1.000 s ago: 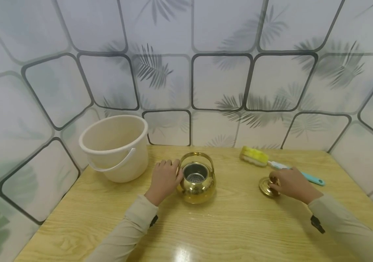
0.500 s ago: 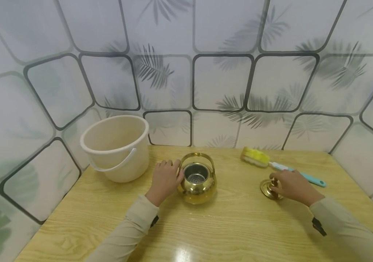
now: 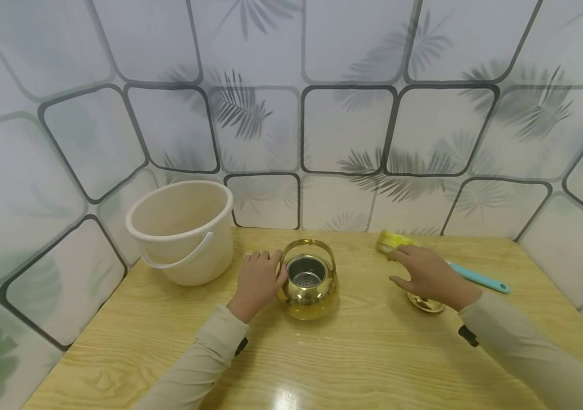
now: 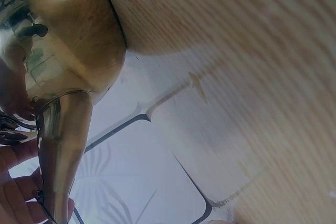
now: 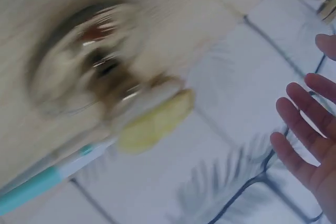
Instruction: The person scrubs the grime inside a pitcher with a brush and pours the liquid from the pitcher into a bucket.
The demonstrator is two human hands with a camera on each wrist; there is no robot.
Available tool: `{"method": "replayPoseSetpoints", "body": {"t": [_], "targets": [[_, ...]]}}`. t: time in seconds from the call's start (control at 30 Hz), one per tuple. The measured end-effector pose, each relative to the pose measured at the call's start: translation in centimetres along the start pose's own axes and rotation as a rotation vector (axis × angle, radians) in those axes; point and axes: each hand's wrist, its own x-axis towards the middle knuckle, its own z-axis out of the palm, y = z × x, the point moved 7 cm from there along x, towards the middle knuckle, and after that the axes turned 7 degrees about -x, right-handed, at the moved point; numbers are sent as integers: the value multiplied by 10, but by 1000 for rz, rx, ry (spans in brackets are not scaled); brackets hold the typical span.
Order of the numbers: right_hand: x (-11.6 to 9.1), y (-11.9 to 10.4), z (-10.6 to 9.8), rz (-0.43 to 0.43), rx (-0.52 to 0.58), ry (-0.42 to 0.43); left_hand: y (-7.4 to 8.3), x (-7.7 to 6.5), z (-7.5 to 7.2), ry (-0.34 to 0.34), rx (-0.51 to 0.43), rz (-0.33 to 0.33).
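A shiny brass kettle [image 3: 312, 306] stands uncovered on the wooden table, its round steel strainer [image 3: 306, 279] visible in the mouth and its arched handle upright. My left hand [image 3: 257, 283] holds it at the left side; in the left wrist view, fingers pass behind the kettle's spout [image 4: 63, 145] with the thumb near the body. My right hand [image 3: 431, 275] is above the brass kettle lid [image 3: 428, 306], fingers extended and holding nothing. Part of the lid is hidden under that hand; in the right wrist view the lid [image 5: 58, 85] is blurred, apart from the fingers.
Behind the right hand lies a brush with a yellow head [image 3: 393, 239] and a turquoise handle [image 3: 481, 279]. To the left stands a cream bucket [image 3: 201, 259], its bail hanging down at the front. A patterned wall [image 3: 345, 131] closes off the back and sides.
My right hand has let go of the lid's knob, opened its fingers and moved up and left. The lid stays on the table. The left hand and kettle have not moved.
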Motion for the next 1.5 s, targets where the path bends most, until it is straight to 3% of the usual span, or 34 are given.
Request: {"method": "replayPoseSetpoints", "body": {"t": [0.3,0.57,0.93,1.5], "targets": [[49,-73,-13,-242,98,162,-1,0,2,-7,16,3],[74,-114,4,-328,213,133,0,0,3,-1,36,6],[85,-126,29,-324,213,21,1,-1,1,22,54,25],[94,-125,29,-318,217,-65,2,0,-4,42,54,23]]}}
